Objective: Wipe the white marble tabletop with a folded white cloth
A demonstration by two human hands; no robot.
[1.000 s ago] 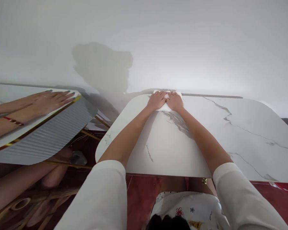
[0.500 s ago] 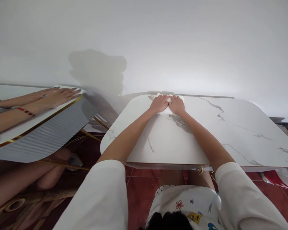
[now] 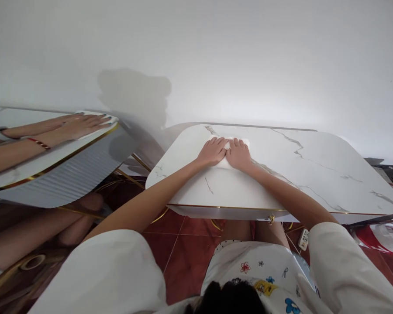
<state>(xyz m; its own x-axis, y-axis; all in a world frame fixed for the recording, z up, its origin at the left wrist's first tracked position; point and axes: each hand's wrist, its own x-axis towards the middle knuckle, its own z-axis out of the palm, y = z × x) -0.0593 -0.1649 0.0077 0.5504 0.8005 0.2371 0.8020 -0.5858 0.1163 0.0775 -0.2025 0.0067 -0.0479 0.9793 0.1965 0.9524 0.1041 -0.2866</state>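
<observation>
Cloth (image 3: pixel 225 163) pulled nearer vs. b4 — L hand (image 3: pixel 212 151) & R hand (image 3: pixel 239 154) laid flat atop

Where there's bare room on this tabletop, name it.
Widest: right of the tabletop, between the right forearm, far edge and rounded right end. Smaller: its left side, between the left forearm and rounded left end. Crowded: the middle, where left hand and right hand lie side by side on a white cloth.

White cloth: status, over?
Left hand, right hand: both on white cloth. Cloth on marbled tabletop. Nearby: another person's hands at neighbouring table.
</observation>
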